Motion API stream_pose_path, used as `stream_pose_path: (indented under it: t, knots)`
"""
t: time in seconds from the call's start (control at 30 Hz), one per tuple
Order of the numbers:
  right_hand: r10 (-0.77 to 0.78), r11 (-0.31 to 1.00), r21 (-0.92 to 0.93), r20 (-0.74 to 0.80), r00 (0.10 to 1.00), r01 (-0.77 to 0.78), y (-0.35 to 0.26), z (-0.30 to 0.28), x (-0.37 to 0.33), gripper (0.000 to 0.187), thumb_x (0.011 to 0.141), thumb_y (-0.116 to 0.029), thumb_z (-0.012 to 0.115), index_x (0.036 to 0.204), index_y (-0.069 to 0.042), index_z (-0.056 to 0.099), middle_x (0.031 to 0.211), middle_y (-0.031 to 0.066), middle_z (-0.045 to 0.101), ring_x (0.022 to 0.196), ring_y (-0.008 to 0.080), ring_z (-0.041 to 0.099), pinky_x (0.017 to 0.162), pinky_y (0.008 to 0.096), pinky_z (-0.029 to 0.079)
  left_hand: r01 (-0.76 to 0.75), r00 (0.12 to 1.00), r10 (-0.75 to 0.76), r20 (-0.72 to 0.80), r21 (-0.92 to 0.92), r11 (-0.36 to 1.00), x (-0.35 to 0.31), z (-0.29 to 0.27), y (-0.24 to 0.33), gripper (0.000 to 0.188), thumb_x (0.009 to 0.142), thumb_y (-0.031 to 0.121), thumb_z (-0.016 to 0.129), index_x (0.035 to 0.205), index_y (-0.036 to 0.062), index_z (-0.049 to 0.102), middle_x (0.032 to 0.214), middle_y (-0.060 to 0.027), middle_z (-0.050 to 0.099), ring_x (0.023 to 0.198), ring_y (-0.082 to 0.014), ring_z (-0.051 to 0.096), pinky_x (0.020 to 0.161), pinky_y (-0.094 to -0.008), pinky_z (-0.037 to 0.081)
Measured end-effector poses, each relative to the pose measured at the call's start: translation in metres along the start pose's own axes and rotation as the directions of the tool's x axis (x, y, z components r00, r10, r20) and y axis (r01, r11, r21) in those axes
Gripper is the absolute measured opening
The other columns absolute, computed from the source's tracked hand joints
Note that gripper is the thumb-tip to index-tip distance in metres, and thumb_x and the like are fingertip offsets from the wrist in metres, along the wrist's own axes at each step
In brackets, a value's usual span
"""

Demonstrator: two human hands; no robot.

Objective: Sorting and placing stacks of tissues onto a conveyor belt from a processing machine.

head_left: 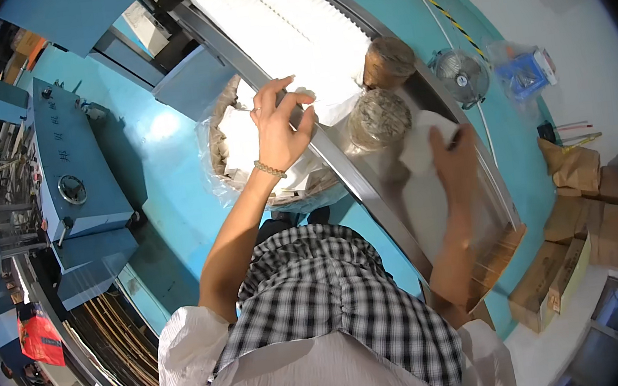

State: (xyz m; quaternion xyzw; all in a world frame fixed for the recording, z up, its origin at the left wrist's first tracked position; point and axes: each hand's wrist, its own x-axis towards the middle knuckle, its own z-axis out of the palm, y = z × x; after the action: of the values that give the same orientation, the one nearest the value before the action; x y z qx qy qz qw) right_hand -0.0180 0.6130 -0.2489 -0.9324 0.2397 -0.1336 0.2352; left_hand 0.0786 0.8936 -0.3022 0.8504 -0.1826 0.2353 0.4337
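Note:
My left hand [282, 127] rests at the near metal rail [331, 156] of a long trough, fingers apart and bent, with nothing visible in them. My right hand [455, 161], smeared by motion, is over the trough's lower part. Its fingers close on a blurred white paper-like piece [419, 142], whose exact kind I cannot make out. Beside that piece stands a plastic-wrapped cylinder [379, 118]. A brown wrapped cylinder [389, 62] sits just beyond it, against long rows of packed white pieces [282, 24] in the trough.
Left of the trough, a plastic-lined round container [218, 146] holds white pieces. A blue machine [80, 158] stands at far left. On the right are a floor fan [461, 76], a blue plastic-wrapped bundle [524, 75] and cardboard boxes [554, 272]. A wooden board [496, 267] lies at the trough's near end.

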Motion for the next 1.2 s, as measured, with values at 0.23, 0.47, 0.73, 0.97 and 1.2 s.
stream_pose_path:
  t: [0.23, 0.47, 0.73, 0.97, 1.2]
  knots:
    - [-0.070, 0.859, 0.506, -0.030, 0.997, 0.076, -0.005, 0.026, -0.027, 0.032, 0.088, -0.022, 0.071, 0.104, -0.002, 0.053, 0.089, 0.0144, 0.064, 0.078, 0.0264, 0.063, 0.068, 0.0390, 0.048, 0.034, 0.999, -0.033, -0.024, 0.020, 0.999, -0.014, 0.002, 0.015, 0.022, 0.078, 0.007, 0.072, 0.100, 0.0106, 0.068, 0.128, -0.0103, 0.057, 0.120, -0.0334, 0.048, 0.099, -0.0461, 0.037]
    - [-0.497, 0.851, 0.233, 0.068, 0.865, 0.471, 0.058, 0.010, -0.052, 0.021, 0.087, -0.012, 0.070, 0.103, -0.003, 0.059, 0.119, 0.0132, 0.059, 0.099, 0.0348, 0.059, 0.082, 0.0444, 0.048, 0.090, 0.996, -0.090, 0.022, -0.006, 0.996, -0.061, 0.000, 0.044, 0.021, 0.085, 0.004, 0.070, 0.106, 0.0043, 0.066, 0.126, -0.0156, 0.058, 0.117, -0.0350, 0.054, 0.099, -0.0422, 0.044]
    - [-0.625, 0.763, 0.232, 0.032, 0.780, 0.603, 0.065, 0.001, -0.009, 0.029, 0.077, -0.001, 0.068, 0.105, -0.002, 0.061, 0.101, 0.0138, 0.063, 0.097, 0.0340, 0.059, 0.083, 0.0418, 0.049, 0.195, 0.974, -0.190, 0.127, -0.028, 0.980, -0.086, -0.015, 0.049, 0.017, 0.089, 0.005, 0.068, 0.105, 0.0029, 0.066, 0.116, -0.0173, 0.064, 0.108, -0.0336, 0.061, 0.094, -0.0406, 0.047]
    - [-0.596, 0.803, 0.181, 0.231, 0.770, 0.567, 0.060, 0.019, -0.009, 0.035, 0.078, -0.013, 0.073, 0.109, -0.003, 0.062, 0.111, 0.0152, 0.060, 0.106, 0.0368, 0.056, 0.092, 0.0431, 0.047, 0.216, 0.963, -0.197, 0.187, -0.091, 0.972, -0.090, -0.018, 0.065, 0.016, 0.090, 0.005, 0.067, 0.106, 0.0035, 0.066, 0.111, -0.0156, 0.068, 0.101, -0.0294, 0.064, 0.085, -0.0373, 0.050]
    - [-0.595, 0.804, 0.172, 0.273, 0.756, 0.570, 0.063, 0.027, -0.005, 0.034, 0.076, -0.010, 0.069, 0.108, 0.000, 0.062, 0.113, 0.0164, 0.058, 0.106, 0.0361, 0.055, 0.092, 0.0442, 0.048, 0.244, 0.949, -0.213, 0.233, -0.110, 0.964, -0.116, -0.034, 0.063, 0.014, 0.090, 0.005, 0.067, 0.103, 0.0026, 0.065, 0.104, -0.0122, 0.069, 0.097, -0.0284, 0.065, 0.083, -0.0372, 0.051]
